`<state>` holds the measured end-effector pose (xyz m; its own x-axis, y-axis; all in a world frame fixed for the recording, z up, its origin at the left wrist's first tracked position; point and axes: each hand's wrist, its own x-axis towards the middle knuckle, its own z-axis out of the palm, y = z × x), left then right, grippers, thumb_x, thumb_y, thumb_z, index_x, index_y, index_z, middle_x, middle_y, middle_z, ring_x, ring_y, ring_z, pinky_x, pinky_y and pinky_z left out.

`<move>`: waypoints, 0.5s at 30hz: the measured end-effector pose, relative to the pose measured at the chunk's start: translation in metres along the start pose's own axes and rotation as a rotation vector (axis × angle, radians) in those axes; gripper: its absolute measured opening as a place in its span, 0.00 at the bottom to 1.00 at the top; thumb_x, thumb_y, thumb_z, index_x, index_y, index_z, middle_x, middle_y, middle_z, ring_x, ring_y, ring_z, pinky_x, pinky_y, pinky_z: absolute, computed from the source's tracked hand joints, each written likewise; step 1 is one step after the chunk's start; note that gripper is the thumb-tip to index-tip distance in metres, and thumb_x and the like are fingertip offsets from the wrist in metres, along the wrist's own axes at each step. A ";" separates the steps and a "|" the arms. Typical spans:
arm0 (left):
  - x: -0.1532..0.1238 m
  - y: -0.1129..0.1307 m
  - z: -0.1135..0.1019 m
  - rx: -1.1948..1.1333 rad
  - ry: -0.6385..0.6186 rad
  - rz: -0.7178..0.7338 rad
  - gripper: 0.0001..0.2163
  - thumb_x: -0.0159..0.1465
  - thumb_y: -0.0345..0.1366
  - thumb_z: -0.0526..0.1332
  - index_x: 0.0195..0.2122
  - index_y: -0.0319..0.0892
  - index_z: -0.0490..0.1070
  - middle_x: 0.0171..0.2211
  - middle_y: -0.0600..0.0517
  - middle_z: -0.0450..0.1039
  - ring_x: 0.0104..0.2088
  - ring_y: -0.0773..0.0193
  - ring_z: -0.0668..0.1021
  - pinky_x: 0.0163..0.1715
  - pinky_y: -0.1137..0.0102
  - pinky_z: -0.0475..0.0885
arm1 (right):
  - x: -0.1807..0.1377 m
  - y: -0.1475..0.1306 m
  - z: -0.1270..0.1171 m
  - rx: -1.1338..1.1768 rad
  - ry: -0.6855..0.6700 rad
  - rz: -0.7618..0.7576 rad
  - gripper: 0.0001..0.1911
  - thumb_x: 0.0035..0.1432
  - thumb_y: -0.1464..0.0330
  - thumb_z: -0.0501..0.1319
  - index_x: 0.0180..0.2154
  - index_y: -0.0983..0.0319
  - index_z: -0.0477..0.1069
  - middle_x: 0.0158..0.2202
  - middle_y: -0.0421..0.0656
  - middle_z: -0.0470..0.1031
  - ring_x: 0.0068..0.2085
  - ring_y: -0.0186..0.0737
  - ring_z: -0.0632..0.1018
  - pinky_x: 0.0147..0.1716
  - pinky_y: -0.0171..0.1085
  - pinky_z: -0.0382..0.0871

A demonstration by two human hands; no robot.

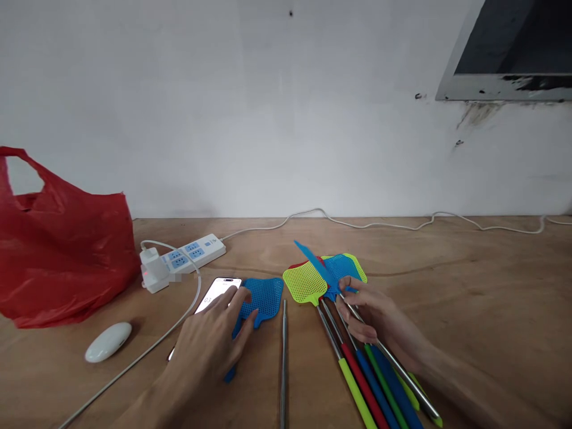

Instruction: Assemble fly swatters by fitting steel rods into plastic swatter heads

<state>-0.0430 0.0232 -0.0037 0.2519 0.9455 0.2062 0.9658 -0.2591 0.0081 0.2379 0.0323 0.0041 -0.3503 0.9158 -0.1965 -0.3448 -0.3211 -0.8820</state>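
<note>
1. A slim, bare silver metal rod (283, 363) lay lengthwise on the brown wooden tabletop (491, 286), between the two hands.
2. Right of the rod, the right hand (364, 310) had thumb and fingers closed around a fly swatter with a blue plastic head and silver metal shaft (316, 266), its head seen nearly edge-on.
3. Below that swatter, also right of the rod, lay a pile of fly swatters with perforated yellow-green, red and blue plastic heads (305, 283).
4. Left of the rod, the left hand (210, 330) was palm down, fingers loosely bent, thumb apart, with no grip visible; whether it touched anything could not be told.
5. A perforated blue plastic swatter head (267, 295) lay between its fingertips and the rod's far end.
6. A lit white-screened smartphone (218, 289), partly covered by that hand, and a red plastic bag (67, 256) lay farther left of the rod.
</note>
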 end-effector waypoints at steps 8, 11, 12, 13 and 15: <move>0.001 0.003 0.010 -0.529 0.244 0.103 0.25 0.69 0.42 0.55 0.66 0.52 0.51 0.56 0.45 0.68 0.50 0.50 0.76 0.43 0.60 0.74 | -0.003 0.004 0.003 -0.229 -0.182 0.224 0.20 0.53 0.55 0.65 0.39 0.61 0.63 0.17 0.38 0.74 0.09 0.24 0.55 0.09 0.28 0.44; 0.000 0.006 0.008 -0.785 0.048 0.078 0.21 0.69 0.45 0.57 0.62 0.53 0.59 0.52 0.49 0.72 0.47 0.55 0.77 0.44 0.63 0.74 | -0.005 0.006 0.004 -0.230 -0.223 0.252 0.23 0.52 0.53 0.64 0.41 0.61 0.62 0.18 0.39 0.76 0.09 0.25 0.56 0.09 0.28 0.46; 0.000 0.006 0.008 -0.842 -0.013 0.069 0.17 0.69 0.46 0.57 0.58 0.52 0.63 0.49 0.51 0.74 0.44 0.57 0.77 0.43 0.64 0.74 | -0.006 0.007 0.004 -0.228 -0.237 0.255 0.23 0.53 0.53 0.64 0.42 0.61 0.62 0.18 0.39 0.77 0.08 0.25 0.56 0.09 0.28 0.46; 0.000 0.007 0.007 -0.881 -0.058 0.059 0.13 0.69 0.46 0.57 0.53 0.50 0.67 0.44 0.52 0.75 0.41 0.59 0.78 0.41 0.66 0.73 | -0.007 0.008 0.004 -0.230 -0.254 0.257 0.23 0.53 0.53 0.64 0.42 0.61 0.62 0.18 0.39 0.77 0.08 0.25 0.56 0.09 0.28 0.45; 0.001 0.008 0.005 -0.932 -0.100 0.059 0.10 0.69 0.47 0.56 0.40 0.46 0.70 0.33 0.55 0.73 0.34 0.63 0.76 0.35 0.70 0.71 | -0.010 0.009 0.003 -0.240 -0.290 0.279 0.20 0.53 0.55 0.64 0.40 0.61 0.64 0.18 0.39 0.76 0.09 0.24 0.55 0.09 0.29 0.44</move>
<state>-0.0347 0.0234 -0.0079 0.3446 0.9272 0.1466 0.5240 -0.3196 0.7895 0.2355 0.0192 -0.0009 -0.6419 0.6863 -0.3421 -0.0042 -0.4492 -0.8934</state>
